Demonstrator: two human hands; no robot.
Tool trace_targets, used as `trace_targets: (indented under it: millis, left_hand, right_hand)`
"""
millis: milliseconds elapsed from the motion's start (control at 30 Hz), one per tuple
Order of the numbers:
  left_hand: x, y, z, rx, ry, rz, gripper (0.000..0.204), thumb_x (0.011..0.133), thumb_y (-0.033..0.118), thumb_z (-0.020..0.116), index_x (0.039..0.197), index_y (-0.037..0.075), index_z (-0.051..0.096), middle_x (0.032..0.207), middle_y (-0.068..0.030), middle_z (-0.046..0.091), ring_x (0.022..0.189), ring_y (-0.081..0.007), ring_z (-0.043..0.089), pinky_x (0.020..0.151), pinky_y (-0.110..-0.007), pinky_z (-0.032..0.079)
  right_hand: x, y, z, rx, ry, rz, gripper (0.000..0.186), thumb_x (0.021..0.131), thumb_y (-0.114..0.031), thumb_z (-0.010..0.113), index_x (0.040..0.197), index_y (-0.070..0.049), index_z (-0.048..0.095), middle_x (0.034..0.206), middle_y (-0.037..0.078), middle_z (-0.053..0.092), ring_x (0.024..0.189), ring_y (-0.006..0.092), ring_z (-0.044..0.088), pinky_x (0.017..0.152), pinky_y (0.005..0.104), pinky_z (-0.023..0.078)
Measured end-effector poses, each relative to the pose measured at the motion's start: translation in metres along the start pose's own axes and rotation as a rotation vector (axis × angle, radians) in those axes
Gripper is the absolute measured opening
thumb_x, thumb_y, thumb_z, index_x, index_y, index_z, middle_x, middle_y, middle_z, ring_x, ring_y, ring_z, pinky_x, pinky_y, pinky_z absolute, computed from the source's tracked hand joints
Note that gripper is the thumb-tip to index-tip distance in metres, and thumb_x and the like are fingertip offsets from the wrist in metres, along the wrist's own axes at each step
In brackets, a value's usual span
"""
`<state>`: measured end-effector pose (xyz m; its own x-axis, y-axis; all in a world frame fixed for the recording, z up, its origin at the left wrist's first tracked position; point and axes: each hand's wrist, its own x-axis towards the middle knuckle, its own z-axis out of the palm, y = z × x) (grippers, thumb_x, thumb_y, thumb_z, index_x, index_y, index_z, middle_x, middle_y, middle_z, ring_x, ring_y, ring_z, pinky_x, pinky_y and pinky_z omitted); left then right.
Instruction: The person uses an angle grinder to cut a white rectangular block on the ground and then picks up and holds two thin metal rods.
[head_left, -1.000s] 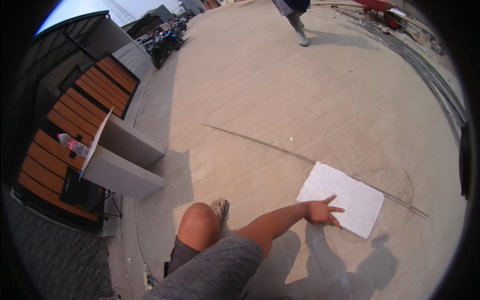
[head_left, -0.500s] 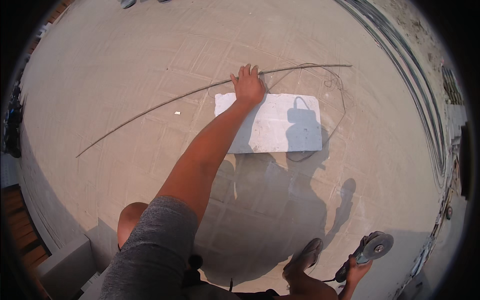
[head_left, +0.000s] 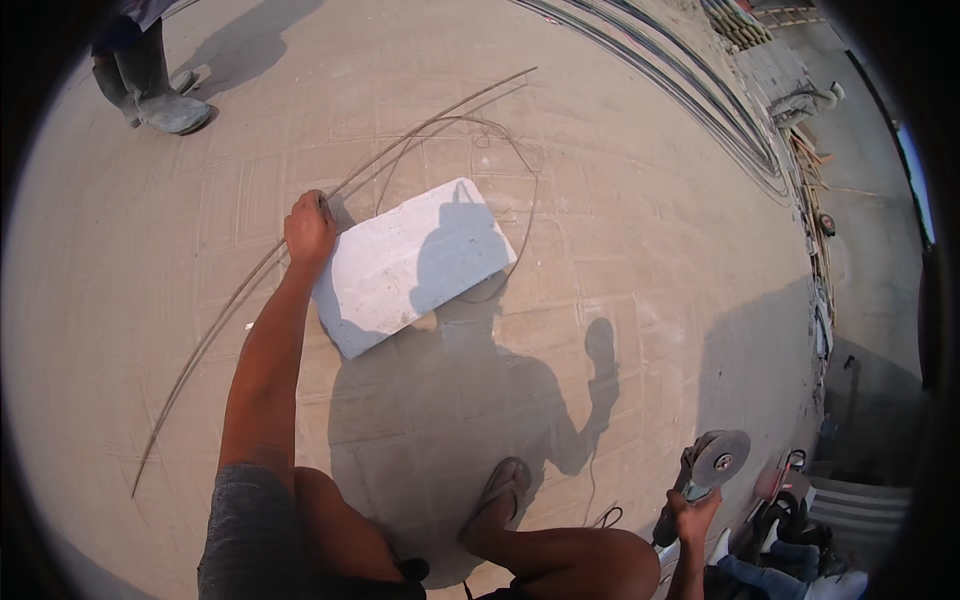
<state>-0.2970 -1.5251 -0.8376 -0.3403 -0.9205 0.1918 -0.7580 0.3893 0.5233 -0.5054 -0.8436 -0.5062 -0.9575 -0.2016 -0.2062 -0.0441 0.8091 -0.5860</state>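
Observation:
My left hand is closed around a long thin metal rod, near its middle. The rod is slightly bowed, and its shadow falls apart from it, so part of it is off the ground. Just right of that hand lies a white rectangular slab, its material unclear, partly under my shadow. At the lower right, my right hand grips an angle grinder by its body, disc upward, well away from the rod. Whether the disc spins cannot be made out.
A thin wire loops around the slab's far side. Several long rods or cables curve along the far right. Another person's boots stand at the far left. My sandalled foot is on the paved ground. A person's legs show at the lower right.
My left hand has gone from resting on the rod with fingers spread to gripping it, and the rod has lifted. The view has turned; the other person's boots now show more fully.

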Motion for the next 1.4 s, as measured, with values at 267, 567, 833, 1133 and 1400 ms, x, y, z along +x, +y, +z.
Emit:
trace_targets:
  millis: [267,567,833,1133,1400]
  left_hand:
    - [-0.07,0.078,-0.03,0.075,-0.289,0.412,0.06,0.086,0.035,0.076,0.136,0.009,0.058,0.146,-0.0172,0.051,0.142,-0.0366,0.042,0.117,-0.055,0.03]
    - [-0.016,0.243,0.095,0.283,-0.538,0.546,0.078,0.084,0.074,0.061,0.129,0.011,0.074,0.157,-0.0099,0.049,0.157,-0.0309,0.024,0.127,-0.063,0.011]
    - [-0.062,0.226,0.077,0.228,-0.514,0.519,0.054,0.084,0.052,0.065,0.113,0.009,0.079,0.121,-0.0069,0.065,0.144,-0.0275,0.043,0.123,-0.07,0.014]
    - [-0.104,0.15,0.025,0.223,-0.466,0.524,0.033,0.082,0.032,0.071,0.108,0.014,0.078,0.12,-0.0056,0.063,0.148,-0.0307,0.039,0.121,-0.073,0.014]
    - [-0.104,0.16,0.019,0.161,-0.375,0.56,0.034,0.078,0.029,0.075,0.107,0.01,0.074,0.137,-0.0088,0.061,0.151,-0.0339,0.035,0.122,-0.07,0.015]
  right_hand:
    - [0.053,0.038,0.14,0.042,-0.169,0.033,0.054,0.061,-0.012,0.084,0.11,0.002,0.062,0.096,0.01,0.069,0.087,0.0225,0.068,0.083,0.0377,0.056]
    - [0.09,0.06,0.195,0.055,-0.395,-0.003,0.052,0.059,-0.017,0.084,0.104,0.0,0.066,0.095,0.013,0.073,0.088,0.0268,0.072,0.084,0.0396,0.057]
    - [0.113,0.072,0.213,0.126,-0.41,-0.127,0.047,0.059,-0.013,0.082,0.1,-0.001,0.062,0.09,0.006,0.065,0.082,0.0192,0.065,0.08,0.0371,0.054]
    - [0.102,0.049,0.231,0.278,-0.531,-0.108,0.037,0.061,-0.016,0.08,0.093,0.0,0.07,0.087,0.008,0.072,0.08,0.0205,0.07,0.078,0.0368,0.056]
    - [0.114,0.03,0.238,0.335,-0.679,-0.056,0.034,0.062,-0.012,0.078,0.094,-0.001,0.071,0.089,0.008,0.075,0.083,0.0154,0.07,0.079,0.0334,0.056]
